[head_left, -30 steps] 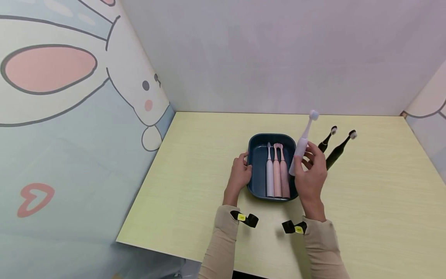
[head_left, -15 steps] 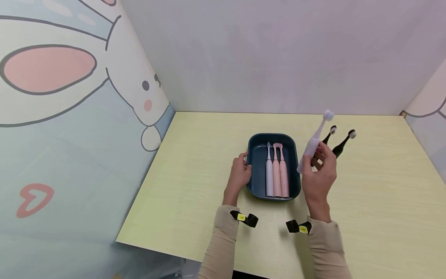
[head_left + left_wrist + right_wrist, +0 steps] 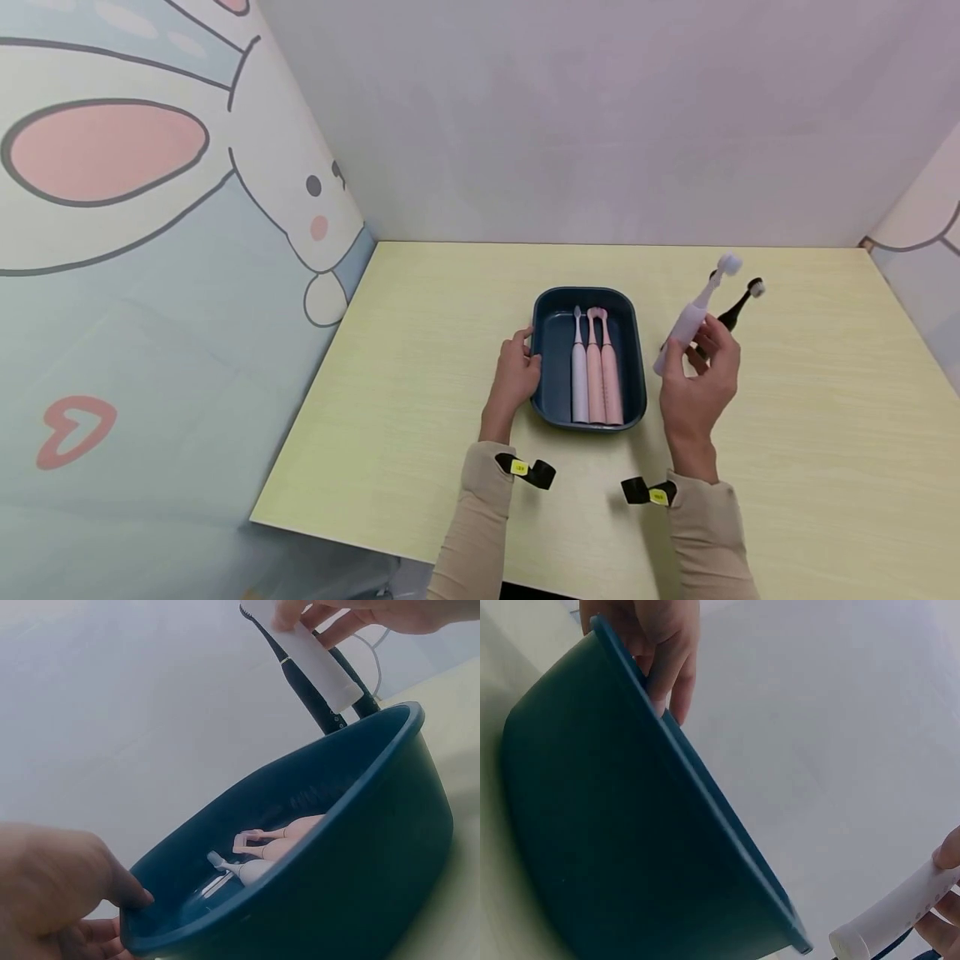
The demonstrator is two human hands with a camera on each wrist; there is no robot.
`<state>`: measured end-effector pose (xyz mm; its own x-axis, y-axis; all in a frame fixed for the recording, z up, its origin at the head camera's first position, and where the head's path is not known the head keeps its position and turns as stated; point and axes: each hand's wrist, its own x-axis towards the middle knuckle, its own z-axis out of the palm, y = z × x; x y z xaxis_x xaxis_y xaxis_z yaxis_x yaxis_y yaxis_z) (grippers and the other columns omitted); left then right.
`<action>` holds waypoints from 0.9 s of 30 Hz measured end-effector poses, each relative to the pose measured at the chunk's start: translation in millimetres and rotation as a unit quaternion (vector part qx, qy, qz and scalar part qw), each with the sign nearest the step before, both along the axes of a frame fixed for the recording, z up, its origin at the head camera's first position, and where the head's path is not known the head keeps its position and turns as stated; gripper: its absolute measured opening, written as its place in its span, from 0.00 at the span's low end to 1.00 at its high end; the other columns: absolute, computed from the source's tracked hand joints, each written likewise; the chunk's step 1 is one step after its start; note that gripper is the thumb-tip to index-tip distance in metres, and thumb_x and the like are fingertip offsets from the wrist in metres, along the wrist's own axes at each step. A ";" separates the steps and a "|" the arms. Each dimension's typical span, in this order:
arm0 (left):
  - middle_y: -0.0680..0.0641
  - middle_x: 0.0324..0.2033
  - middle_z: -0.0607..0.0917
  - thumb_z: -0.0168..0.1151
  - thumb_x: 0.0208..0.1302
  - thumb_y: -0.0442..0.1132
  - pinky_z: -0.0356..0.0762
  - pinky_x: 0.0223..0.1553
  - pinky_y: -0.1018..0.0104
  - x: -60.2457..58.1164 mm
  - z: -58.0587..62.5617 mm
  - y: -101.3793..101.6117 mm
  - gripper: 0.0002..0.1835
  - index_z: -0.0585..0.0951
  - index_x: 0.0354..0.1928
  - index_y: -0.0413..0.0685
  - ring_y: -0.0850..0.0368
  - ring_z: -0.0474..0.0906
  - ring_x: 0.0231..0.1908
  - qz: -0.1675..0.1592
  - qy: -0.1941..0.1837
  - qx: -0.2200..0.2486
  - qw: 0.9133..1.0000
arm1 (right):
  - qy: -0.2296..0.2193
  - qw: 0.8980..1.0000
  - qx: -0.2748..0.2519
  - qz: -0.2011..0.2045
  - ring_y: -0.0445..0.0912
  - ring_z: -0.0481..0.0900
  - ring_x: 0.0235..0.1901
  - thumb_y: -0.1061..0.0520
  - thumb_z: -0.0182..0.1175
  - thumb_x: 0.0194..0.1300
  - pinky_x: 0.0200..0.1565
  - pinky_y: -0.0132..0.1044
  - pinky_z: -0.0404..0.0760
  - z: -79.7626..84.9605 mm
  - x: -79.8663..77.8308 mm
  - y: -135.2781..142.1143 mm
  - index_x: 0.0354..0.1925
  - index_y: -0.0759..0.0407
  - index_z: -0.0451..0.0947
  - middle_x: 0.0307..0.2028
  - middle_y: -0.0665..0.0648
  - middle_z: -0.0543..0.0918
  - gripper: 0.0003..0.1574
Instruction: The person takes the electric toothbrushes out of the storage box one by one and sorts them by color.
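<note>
Near the right side of the dark blue basin, my right hand pinches a pale lilac electric toothbrush by its handle. Its head points up and away to the right. My left hand grips the basin's left rim, thumb inside and fingers outside, as the left wrist view shows. Inside the basin lie a lilac toothbrush and two pink toothbrushes, the left one beside the right one. Beyond my right hand are two black toothbrushes; one shows its head, the other is mostly hidden in the head view.
The pale yellow table reaches back to a plain light wall. On the left stands a wall printed with a cartoon rabbit. A wrist strap with a small black camera sits on each sleeve.
My right hand has carried the lilac toothbrush rightward from over the basin's right rim, lowering it slightly, so it now covers more of the black toothbrushes. The left hand and basin stay put.
</note>
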<state>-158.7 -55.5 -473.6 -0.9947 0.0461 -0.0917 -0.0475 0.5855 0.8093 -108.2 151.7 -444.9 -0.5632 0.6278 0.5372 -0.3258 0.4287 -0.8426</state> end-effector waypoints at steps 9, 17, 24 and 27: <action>0.44 0.42 0.72 0.52 0.69 0.34 0.74 0.43 0.64 -1.1 0.1 -0.1 0.26 0.65 0.68 0.48 0.57 0.74 0.38 0.000 -0.006 0.004 1.000 | -0.006 1.000 -0.005 0.009 0.39 0.78 0.47 0.62 0.62 0.61 0.48 0.25 0.77 -23.0 0.2 6.4 0.58 0.55 0.73 0.49 0.39 0.75 0.26; 0.44 0.41 0.71 0.52 0.69 0.34 0.74 0.43 0.64 -1.8 0.3 -0.9 0.26 0.65 0.68 0.47 0.56 0.74 0.38 -0.004 -0.003 0.005 1.000 | 0.000 1.000 -0.011 0.007 0.39 0.77 0.46 0.64 0.61 0.61 0.48 0.25 0.77 -38.3 -1.3 8.7 0.57 0.58 0.73 0.50 0.50 0.76 0.25; 0.44 0.41 0.71 0.52 0.69 0.34 0.74 0.42 0.64 -2.3 -0.2 -0.9 0.26 0.65 0.68 0.47 0.56 0.73 0.37 -0.005 -0.001 0.003 1.000 | -0.023 1.000 -0.017 -0.001 0.36 0.76 0.45 0.66 0.61 0.60 0.46 0.23 0.77 -46.7 -0.8 9.6 0.56 0.61 0.73 0.49 0.45 0.75 0.24; 0.44 0.41 0.71 0.52 0.69 0.34 0.74 0.43 0.63 -2.8 -0.4 -0.4 0.26 0.65 0.68 0.47 0.56 0.74 0.38 -0.005 -0.002 0.003 1.000 | -0.040 0.999 -0.017 -0.007 0.35 0.76 0.46 0.66 0.61 0.60 0.46 0.22 0.76 -49.3 -0.9 10.1 0.56 0.60 0.73 0.49 0.47 0.75 0.24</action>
